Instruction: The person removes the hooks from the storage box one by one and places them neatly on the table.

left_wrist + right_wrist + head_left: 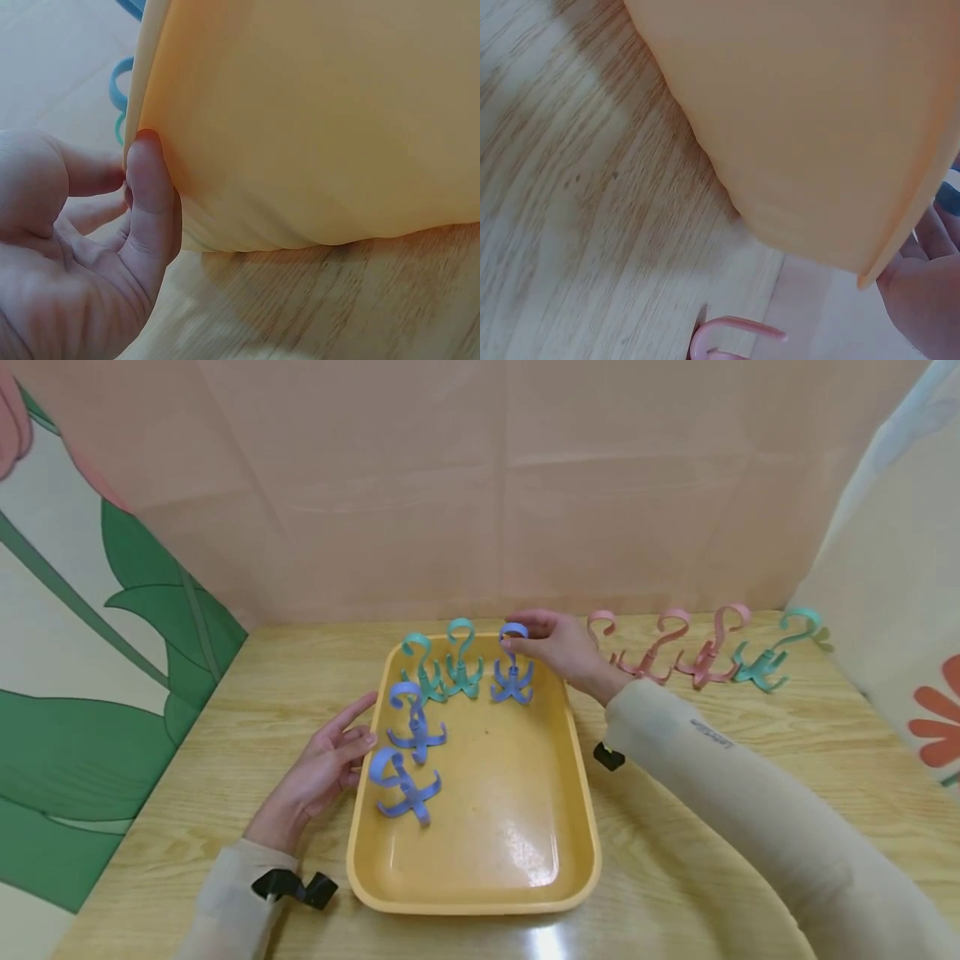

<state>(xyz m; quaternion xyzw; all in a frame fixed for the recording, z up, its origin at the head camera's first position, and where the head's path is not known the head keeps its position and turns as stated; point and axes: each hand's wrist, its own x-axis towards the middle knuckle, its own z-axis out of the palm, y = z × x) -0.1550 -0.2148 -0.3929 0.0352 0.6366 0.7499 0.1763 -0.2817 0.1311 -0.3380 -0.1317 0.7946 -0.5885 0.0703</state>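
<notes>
A yellow tray (495,827) stands on the table. Its left rim is pinched between the thumb and fingers of my left hand (326,768), seen close up in the left wrist view. Over the tray's far right corner, my right hand (562,647) holds a blue four-pronged hook hanger (513,683) by its curved top, prongs down inside the tray. Two more blue hangers, one nearer (411,797) and one farther (418,733), lean along the left wall. Two green hangers (463,675) are at the far left corner. In the right wrist view the tray's wall mostly blocks the held hanger.
Right of the tray, several pink hangers (707,664) and one green hanger (762,667) lie in a row at the table's back edge. A pink cloth wall (375,527) rises behind. Black straps (285,885) hang at the wrists.
</notes>
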